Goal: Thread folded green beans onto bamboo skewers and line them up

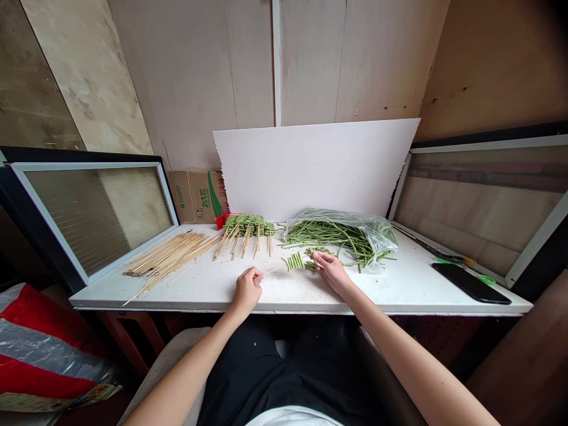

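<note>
My left hand (248, 288) pinches the bare end of a thin bamboo skewer (274, 271) above the white table. Several short green bean pieces (295, 261) are threaded side by side along its far part. At the skewer's other end, my right hand (329, 270) has its fingertips closed together; whether they also hold a bean piece I cannot tell. Cut bean pieces (310, 266) lie on the table beside and partly behind the right fingers. Behind them, a clear plastic bag (384, 232) lies open with long green beans (328, 232) spilling out.
Finished bean skewers (248, 225) are stacked at the back, sticks toward me. Loose bamboo skewers (171, 254) spread over the left of the table (248, 303). A black phone (470, 283) and scissors (444, 254) lie at the right. A cardboard box (195, 195) and framed panels border the table.
</note>
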### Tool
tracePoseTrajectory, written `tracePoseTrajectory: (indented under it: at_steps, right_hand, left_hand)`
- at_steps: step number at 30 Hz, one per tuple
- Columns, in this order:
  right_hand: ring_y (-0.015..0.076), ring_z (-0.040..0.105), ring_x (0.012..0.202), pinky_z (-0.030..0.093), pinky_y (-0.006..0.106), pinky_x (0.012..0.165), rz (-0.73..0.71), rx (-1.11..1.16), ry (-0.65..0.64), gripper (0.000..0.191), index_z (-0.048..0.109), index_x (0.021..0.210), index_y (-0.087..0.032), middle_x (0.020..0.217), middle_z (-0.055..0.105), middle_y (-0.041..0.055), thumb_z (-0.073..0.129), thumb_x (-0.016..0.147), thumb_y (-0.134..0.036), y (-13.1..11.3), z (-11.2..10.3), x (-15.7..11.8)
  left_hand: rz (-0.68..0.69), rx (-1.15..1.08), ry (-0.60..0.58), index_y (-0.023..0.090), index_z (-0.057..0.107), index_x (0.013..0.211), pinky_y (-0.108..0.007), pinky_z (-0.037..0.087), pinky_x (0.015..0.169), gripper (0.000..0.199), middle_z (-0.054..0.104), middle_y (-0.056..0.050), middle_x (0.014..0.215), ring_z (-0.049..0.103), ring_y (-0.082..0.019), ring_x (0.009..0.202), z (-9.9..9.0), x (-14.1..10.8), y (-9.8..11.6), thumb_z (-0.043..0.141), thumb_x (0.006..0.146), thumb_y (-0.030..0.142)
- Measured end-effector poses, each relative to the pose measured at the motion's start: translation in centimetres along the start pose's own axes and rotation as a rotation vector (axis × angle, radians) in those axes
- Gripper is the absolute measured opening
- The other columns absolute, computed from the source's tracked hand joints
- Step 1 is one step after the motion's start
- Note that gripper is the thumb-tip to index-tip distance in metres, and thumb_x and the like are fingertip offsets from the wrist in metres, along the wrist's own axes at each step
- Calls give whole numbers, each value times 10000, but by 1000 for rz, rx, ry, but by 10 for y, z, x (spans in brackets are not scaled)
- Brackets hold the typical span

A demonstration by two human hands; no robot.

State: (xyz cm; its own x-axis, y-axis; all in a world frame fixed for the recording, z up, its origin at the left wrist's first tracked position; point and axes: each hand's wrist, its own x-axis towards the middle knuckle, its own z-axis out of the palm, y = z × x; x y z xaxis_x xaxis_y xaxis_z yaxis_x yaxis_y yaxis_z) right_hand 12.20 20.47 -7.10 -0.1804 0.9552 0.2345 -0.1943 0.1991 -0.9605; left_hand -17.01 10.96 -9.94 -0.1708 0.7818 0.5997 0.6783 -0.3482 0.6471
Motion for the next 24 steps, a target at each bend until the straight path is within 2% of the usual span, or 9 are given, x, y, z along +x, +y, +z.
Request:
tracePoseTrajectory:
  at_steps: [19, 24]
  right_hand:
    - [220, 654, 911, 443, 279, 618, 15, 39, 19, 465, 836, 983, -231, 1084, 754, 98, 879, 723, -614, 0, -1, 2]
    - [249, 660, 939, 463, 319, 667, 10, 19, 25, 452, 857, 966, -240, 1081, 771, 106, 889, 702, -607, 3, -3, 3]
  left_hand:
    - [38, 35, -15, 213, 559, 757, -271, 435, 689, 198, 665, -24, 785, 638, -189, 762, 1, -2, -1, 514, 886, 69]
    - [67, 49, -20, 214, 530, 743, -268, 421, 683, 213, 642, -19, 779, 629, -186, 758, 0, -2, -2, 500, 881, 55]
